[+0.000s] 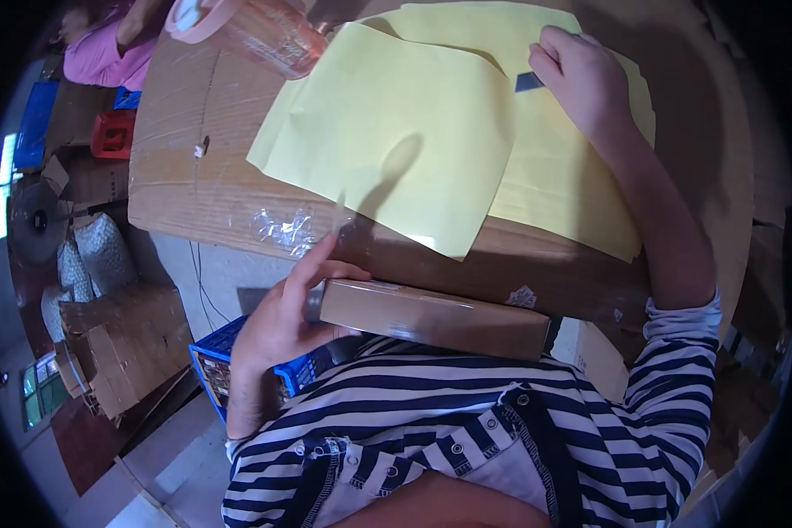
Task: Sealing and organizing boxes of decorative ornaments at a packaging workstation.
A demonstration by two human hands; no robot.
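A long brown box [436,319] is gripped at its left end by the left hand [277,327], lying crosswise against the tabletop [185,189] edge; a small dark piece [528,82] is pinched by the right hand [581,75], well beyond on the yellow sheets [396,132]

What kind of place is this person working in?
Probably a small packing workshop. The work surface is a large taped cardboard carton, flattened cardboard boxes and filled sacks lie on the floor, and yellow sheets are spread out.

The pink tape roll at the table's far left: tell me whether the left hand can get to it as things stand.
Probably not right away. The left hand holds the long brown box against the body, and the pink tape roll lies across the cardboard table; nothing blocks the way otherwise.
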